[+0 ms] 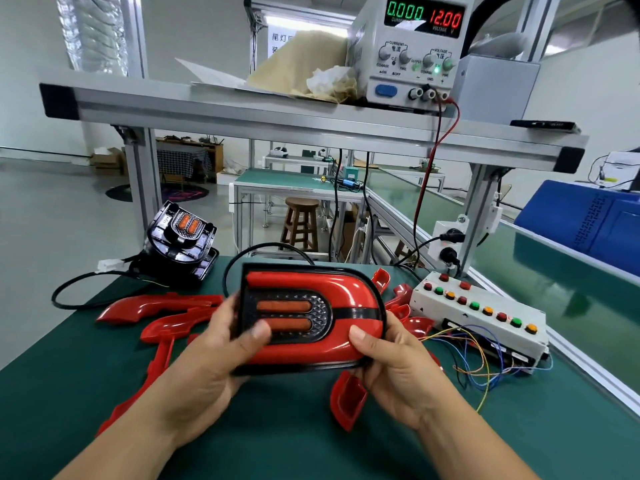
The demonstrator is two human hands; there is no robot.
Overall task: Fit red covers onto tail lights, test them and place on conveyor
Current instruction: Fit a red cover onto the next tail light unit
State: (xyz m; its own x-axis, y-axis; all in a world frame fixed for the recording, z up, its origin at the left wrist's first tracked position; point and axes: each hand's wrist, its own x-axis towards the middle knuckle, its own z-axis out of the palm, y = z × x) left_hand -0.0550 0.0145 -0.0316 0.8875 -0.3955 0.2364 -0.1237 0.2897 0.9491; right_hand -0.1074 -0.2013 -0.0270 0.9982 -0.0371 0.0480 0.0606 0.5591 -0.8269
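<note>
The red cover [311, 352] on the tail light [320, 315] at centre frame is smooth, glossy plastic. Loose covers [156, 306] at left show the same gloss. Table mat [311, 445]: matt green. Shelf frame [242, 110], upper frame: brushed metal. Stool [300, 223]: bare wood. Wrapping [298, 60] on the shelf: crumpled paper.

1. This is a factory assembly workshop, one station on a production line.
2. The workbench [554, 427] is green-matted with aluminium-profile framing; similar benches [298, 180] and a wooden stool [300, 223] stand behind.
3. On the overhead shelf [242, 109] a power supply [412, 46] reads 12.00 volts.
4. A push-button test box [478, 313] with loose wires sits at the workbench's right edge, beside a green conveyor [540, 271].
5. Red covers [156, 306] lie heaped mid-bench.
</note>
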